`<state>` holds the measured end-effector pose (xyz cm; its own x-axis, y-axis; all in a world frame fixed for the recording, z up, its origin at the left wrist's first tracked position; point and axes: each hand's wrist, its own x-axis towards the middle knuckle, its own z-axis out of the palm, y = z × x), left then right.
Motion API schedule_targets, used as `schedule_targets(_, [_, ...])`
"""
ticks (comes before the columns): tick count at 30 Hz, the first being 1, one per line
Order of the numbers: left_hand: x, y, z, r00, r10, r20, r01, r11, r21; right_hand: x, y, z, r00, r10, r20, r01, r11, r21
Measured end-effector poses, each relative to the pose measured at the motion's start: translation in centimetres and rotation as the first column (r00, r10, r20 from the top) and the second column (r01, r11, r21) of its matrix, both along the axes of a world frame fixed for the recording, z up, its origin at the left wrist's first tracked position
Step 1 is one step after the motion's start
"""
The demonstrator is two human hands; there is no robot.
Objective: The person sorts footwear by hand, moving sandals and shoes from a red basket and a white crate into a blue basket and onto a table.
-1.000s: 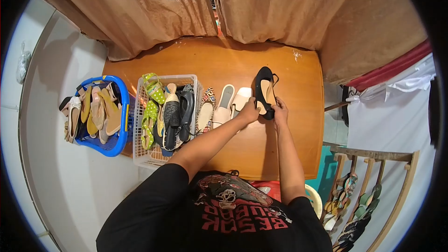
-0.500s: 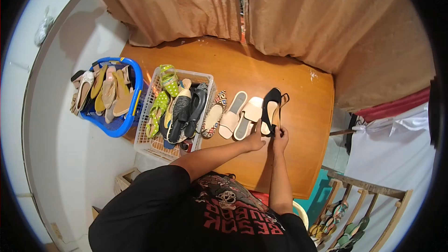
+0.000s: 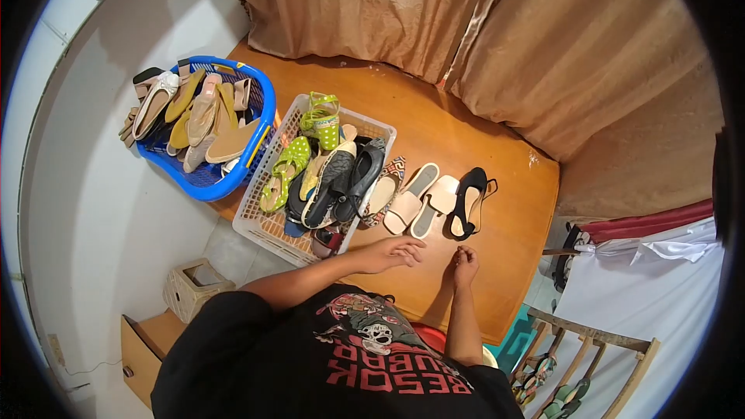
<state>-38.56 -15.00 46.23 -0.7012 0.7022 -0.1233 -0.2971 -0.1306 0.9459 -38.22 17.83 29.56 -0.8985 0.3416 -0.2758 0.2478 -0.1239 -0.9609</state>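
Observation:
Nothing is in my left hand (image 3: pixel 394 254), which hovers in front of the beige slides (image 3: pixel 404 212) with its fingers loosely apart. My right hand (image 3: pixel 466 264) is closed, fingers curled in, just short of the black strappy shoes (image 3: pixel 462 188); no object shows in it. These shoes stand at the right end of a row on the table. Left of them lie the beige slides with grey insoles, then a patterned flat shoe (image 3: pixel 384 195) close against the white basket (image 3: pixel 264 237), which holds green polka-dot sandals (image 3: pixel 288 163) and dark shoes.
A blue basket (image 3: pixel 269 101) full of beige and mustard shoes stands at the left of the wooden table (image 3: pixel 512 225). Brown curtains (image 3: pixel 372 8) hang behind. A wooden rack (image 3: pixel 597 334) with sandals is at lower right, a cardboard box (image 3: pixel 147 349) at lower left.
Both hands have drawn back from the black strappy shoes toward my body, and my right hand has let go of them. The view has turned left.

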Motion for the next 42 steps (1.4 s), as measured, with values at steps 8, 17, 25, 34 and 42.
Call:
schedule_targets(8, [4.9,-15.1,0.0,0.837,0.516,0.183,-0.529,0.848,0.026,6.7,-4.7,0.0,0.99,0.04,0.138,-0.065,0.981,0.181])
schedule_targets(17, [6.3,-25.1,-2.7,0.969,0.202,-0.145,-0.248,0.75,-0.613,7.6,-25.8,11.3,0.949,0.314,0.004,-0.314,0.949,-0.011])
schedule_targets(25, [6.6,-28.3,-7.0,0.975,0.222,0.012,-0.164,0.753,-0.637,5.6,-37.1,15.8,0.755,0.605,0.253,-0.571,0.796,-0.199])
schedule_targets(34, [6.5,-28.6,-6.6,0.325,0.445,0.835,-0.734,0.676,-0.074,0.7,-42.7,19.6,0.476,0.878,-0.06,-0.611,0.379,0.695])
schedule_targets(42, [4.4,-29.6,-7.5,0.183,0.654,0.734,-0.696,0.613,-0.373,-9.2,-45.8,21.5,0.775,0.619,-0.128,-0.029,0.236,0.971])
